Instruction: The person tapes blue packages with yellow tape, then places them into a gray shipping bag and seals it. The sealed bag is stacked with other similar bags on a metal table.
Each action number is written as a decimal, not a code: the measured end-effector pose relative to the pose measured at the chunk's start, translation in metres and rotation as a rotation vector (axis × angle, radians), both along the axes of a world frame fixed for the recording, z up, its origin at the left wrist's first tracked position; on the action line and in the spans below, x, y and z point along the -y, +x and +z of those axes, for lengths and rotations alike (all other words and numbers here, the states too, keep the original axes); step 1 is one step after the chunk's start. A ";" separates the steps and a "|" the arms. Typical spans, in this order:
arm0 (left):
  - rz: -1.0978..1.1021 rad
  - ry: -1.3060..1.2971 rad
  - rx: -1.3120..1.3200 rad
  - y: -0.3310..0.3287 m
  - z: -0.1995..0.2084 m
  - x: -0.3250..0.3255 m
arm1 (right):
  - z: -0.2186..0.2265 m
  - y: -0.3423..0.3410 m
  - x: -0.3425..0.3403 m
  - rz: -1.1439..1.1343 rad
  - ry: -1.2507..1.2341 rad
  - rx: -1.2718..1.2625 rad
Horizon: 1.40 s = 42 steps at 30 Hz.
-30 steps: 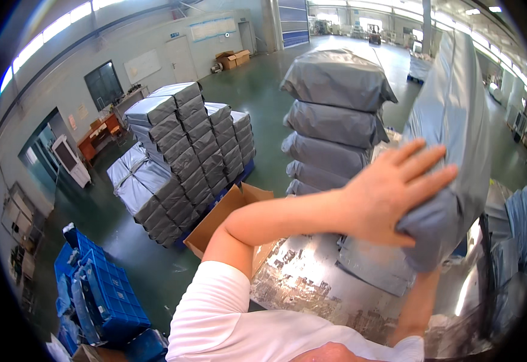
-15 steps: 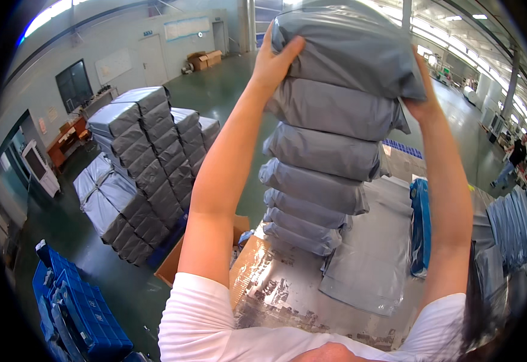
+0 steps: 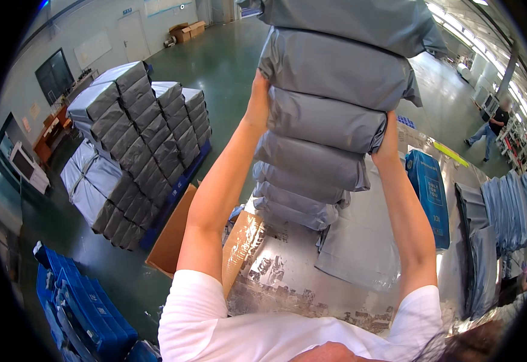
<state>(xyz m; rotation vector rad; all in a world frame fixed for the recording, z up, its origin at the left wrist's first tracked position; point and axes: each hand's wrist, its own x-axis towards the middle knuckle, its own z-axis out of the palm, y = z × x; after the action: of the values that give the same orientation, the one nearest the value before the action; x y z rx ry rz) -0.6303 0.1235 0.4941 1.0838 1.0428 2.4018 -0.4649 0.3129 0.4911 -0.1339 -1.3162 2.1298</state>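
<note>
In front of me a tall stack of grey plastic-wrapped bundles (image 3: 330, 120) stands on the worktable (image 3: 293, 271); its top bundle (image 3: 354, 24) runs out of the upper edge of the view. My left hand (image 3: 261, 99) is against the left side of the stack, around the second and third bundles from the top. Opposite it, my right hand (image 3: 386, 142) grips the right end of the third bundle. The fingers of both hands are largely hidden behind the plastic. Flat grey plastic bags (image 3: 360, 247) lie on the table beside the stack's base.
Right of the bags lies a blue printed package (image 3: 426, 199), with folded grey-blue bags (image 3: 511, 211) further right. An open cardboard box (image 3: 176, 232) stands left of the table. Beyond it, grey bundles (image 3: 136, 120) fill a blue pallet (image 3: 179, 193). Blue crates (image 3: 88, 308) sit lower left. A person (image 3: 492, 130) stands far right.
Both hands have come down from the top bundle to bundles lower in the stack. My view has shifted, so the top bundle now sits partly out of frame.
</note>
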 end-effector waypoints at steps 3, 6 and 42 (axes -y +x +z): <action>0.023 0.008 -0.009 0.008 0.003 0.008 | 0.008 0.014 0.020 -0.018 0.001 -0.030; 0.058 0.009 -0.057 0.017 -0.007 0.007 | -0.008 0.022 0.024 -0.095 0.082 -0.112; 0.575 -0.355 -0.407 -0.007 -0.061 0.009 | -0.108 0.018 0.002 -0.270 0.685 0.021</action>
<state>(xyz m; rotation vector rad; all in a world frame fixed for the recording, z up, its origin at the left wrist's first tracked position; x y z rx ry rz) -0.6378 0.1147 0.4333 1.2987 2.0712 2.2784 -0.4473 0.3108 0.3830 -0.0431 -1.8441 1.3703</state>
